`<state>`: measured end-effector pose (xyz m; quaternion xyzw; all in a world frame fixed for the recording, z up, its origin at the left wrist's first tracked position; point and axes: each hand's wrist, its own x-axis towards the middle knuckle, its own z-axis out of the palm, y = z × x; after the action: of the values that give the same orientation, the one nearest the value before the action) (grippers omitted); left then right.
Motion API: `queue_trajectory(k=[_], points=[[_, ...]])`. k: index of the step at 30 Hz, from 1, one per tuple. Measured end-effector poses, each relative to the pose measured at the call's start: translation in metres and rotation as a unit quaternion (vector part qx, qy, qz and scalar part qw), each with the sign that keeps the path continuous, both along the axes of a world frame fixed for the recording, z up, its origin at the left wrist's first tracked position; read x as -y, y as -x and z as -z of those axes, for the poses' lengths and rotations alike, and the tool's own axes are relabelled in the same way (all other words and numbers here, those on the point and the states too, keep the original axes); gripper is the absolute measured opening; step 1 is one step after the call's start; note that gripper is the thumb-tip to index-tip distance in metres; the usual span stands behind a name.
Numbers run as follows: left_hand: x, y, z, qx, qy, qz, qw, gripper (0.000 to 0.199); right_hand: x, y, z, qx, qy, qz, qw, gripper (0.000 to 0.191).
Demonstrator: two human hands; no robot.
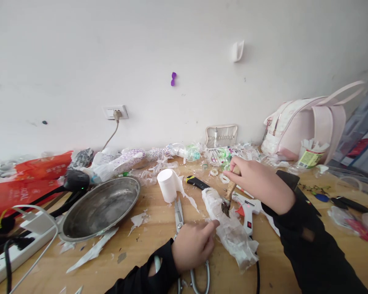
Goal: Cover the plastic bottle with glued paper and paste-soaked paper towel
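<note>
My right hand (253,181) grips the wooden handle of a paintbrush (230,195). The dark bristles point down and rest on a bottle-shaped bundle (233,232) covered in white tissue, which lies slanted on the wooden table and looks wet and crinkled. My left hand (194,247) is closed in a loose fist at the bundle's left side, the index finger at its edge. Below that hand lie scissors (179,218), blades pointing away and handles partly covered. A hot glue gun (248,216) lies right of the bundle, partly behind it.
A metal basin (101,210) and a power strip (6,261) are at left, near red bags (33,179). A tissue roll (167,185) stands mid-table beside a utility knife (198,183). Plastic bottles and scraps line the wall; a pink backpack (297,122) stands at right.
</note>
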<state>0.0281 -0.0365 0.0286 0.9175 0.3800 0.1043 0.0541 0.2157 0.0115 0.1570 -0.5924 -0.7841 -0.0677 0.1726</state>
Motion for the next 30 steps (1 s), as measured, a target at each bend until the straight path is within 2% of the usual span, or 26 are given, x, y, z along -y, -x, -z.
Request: queue_trajectory(k=[7,12,16,18,21,27,30], points=[[0.0008,0.0004,0.0004,0.016,0.008,0.002,1.000,0.029,0.0007,0.0003,-0.0003,0.002,-0.005,0.001,1.000,0.020],[-0.0009,-0.0009,0.0057,0.040,0.007,-0.020,0.999,0.044,0.0009,0.0004,-0.0013,-0.005,0.002,-0.004,1.000,0.021],[-0.0032,-0.0002,0.0069,0.033,0.020,-0.078,0.996,0.016,0.0006,0.0002,-0.0007,-0.004,0.003,-0.004,1.000,0.021],[-0.0034,0.0002,0.0048,0.023,0.021,-0.064,0.997,0.008,0.0010,0.0004,-0.0002,-0.004,0.004,-0.005,1.000,0.021],[-0.0021,0.0002,0.0008,0.018,0.022,-0.033,0.999,0.007,0.0021,0.0010,-0.0003,-0.003,0.004,-0.001,1.000,0.021],[-0.0005,0.0006,-0.0002,0.038,0.011,-0.006,0.999,0.025,0.0016,0.0009,-0.0017,-0.009,0.017,-0.005,1.000,0.019],[-0.0007,0.0013,0.0015,0.041,0.011,-0.006,0.999,0.028,0.0002,0.0007,-0.0006,-0.007,0.015,-0.007,1.000,0.018]])
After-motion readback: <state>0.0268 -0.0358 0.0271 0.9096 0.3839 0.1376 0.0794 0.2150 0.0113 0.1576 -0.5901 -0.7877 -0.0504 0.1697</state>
